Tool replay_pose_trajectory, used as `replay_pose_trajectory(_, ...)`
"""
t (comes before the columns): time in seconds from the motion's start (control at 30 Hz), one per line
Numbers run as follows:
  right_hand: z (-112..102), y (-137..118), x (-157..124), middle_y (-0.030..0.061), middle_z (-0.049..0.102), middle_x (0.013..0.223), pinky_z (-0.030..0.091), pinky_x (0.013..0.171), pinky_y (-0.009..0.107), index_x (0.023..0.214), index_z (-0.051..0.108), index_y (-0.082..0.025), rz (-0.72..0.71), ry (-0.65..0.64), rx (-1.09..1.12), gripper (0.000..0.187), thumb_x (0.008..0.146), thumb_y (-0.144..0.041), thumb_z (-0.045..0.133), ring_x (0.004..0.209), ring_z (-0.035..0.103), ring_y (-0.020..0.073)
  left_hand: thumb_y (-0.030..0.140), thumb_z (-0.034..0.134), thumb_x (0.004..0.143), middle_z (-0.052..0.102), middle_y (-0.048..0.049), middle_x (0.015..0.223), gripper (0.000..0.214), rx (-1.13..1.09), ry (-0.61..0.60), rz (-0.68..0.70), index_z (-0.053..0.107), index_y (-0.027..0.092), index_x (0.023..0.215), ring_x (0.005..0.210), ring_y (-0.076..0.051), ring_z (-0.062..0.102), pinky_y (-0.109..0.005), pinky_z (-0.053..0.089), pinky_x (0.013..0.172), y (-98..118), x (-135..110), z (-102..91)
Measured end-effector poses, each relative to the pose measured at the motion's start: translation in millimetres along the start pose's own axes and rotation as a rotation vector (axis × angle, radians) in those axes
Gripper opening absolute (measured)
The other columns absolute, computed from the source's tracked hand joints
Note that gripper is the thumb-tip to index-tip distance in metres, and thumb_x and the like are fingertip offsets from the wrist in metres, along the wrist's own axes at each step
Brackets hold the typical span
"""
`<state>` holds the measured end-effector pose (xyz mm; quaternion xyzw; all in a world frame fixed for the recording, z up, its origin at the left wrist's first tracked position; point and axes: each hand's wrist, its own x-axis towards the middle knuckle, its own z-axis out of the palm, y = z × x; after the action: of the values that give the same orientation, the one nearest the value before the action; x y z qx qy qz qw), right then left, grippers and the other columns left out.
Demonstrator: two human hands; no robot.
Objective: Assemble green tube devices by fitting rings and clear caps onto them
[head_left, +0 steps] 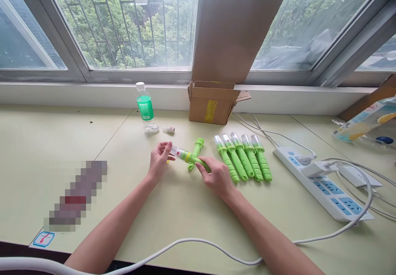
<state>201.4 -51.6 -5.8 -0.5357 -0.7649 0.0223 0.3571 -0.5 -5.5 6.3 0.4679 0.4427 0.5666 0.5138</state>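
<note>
Between my two hands is a green light stick [188, 156] with a clear tip and a yellow ring, tilted so the tip points left. My left hand [159, 159] pinches the clear end. The green handle is gripped in my right hand [215, 175], which hides part of it. Just behind lies a similar green handle [199, 144] with no clear tip, partly covered by the held one. Several more green light sticks [238, 155] with clear tips lie in a row right of my right hand. A small clear-and-white piece [168, 130] rests farther back. A bit of yellow shows beside my left fingers, too small to name.
A water bottle [146, 109] with a green label and an open cardboard box [212, 104] stand near the window. At right is a white power strip [321, 184] with plugs and cables. A white cable [192, 240] crosses the front edge. A blurred patch [78, 196] lies left.
</note>
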Motion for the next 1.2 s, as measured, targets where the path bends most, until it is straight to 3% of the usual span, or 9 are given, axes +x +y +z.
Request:
replay_pose_trajectory(0.23,1.8,1.6,-0.9,0.0071,0.070,0.086,0.043,0.064,0.028,0.100,0.066,-0.018,-0.006,0.074,-0.042,0.024,0.087,-0.035,0.053,0.073,0.063,0.0198,0.046,0.065,0.075,0.063,-0.0043,0.078,0.037,0.007,0.013,-0.029,0.061,0.013,0.091,0.069,-0.015,0.062,-0.030,0.057,0.063,-0.8,1.2,0.6)
replay_pose_trajectory(0.57,-0.2,5.4,0.5,0.0059,0.073,0.087,0.042,0.056,0.026,0.097,0.068,-0.017,0.072,-0.019,0.061,0.029,0.088,-0.038,0.050,0.066,0.064,0.0181,0.039,0.070,0.073,0.066,-0.0048,0.080,0.041,-0.071,-0.026,0.004,0.061,0.013,0.103,0.074,-0.016,0.064,-0.036,0.057,0.075,-6.2,3.8,-2.6)
replay_pose_trajectory(0.8,-3.9,0.8,2.6,0.0013,0.069,0.069,0.035,0.054,0.026,0.092,0.069,-0.021,0.130,-0.143,0.010,0.028,0.090,-0.037,0.046,0.056,0.057,0.0162,0.036,0.070,0.074,0.065,-0.0038,0.084,0.039,-0.098,-0.056,0.017,0.059,0.015,0.105,0.077,-0.015,0.064,-0.034,0.056,0.077,-8.4,4.5,-3.5)
replay_pose_trajectory(0.97,0.8,0.6,0.7,0.0032,0.069,0.081,0.035,0.056,0.026,0.096,0.066,-0.018,0.095,-0.056,-0.015,0.024,0.088,-0.037,0.051,0.060,0.057,0.0154,0.038,0.069,0.074,0.066,-0.0048,0.086,0.040,-0.095,-0.024,-0.006,0.060,0.015,0.105,0.079,-0.015,0.064,-0.034,0.055,0.077,-4.9,3.1,-2.1)
replay_pose_trajectory(1.2,4.7,0.6,-1.4,0.0045,0.066,0.084,0.036,0.059,0.025,0.096,0.065,-0.018,0.024,0.100,-0.100,0.020,0.085,-0.033,0.058,0.072,0.060,0.0178,0.047,0.068,0.072,0.065,-0.0052,0.075,0.039,-0.047,-0.017,-0.134,0.065,0.011,0.087,0.071,-0.016,0.064,-0.036,0.056,0.077,-0.3,0.7,-1.6)
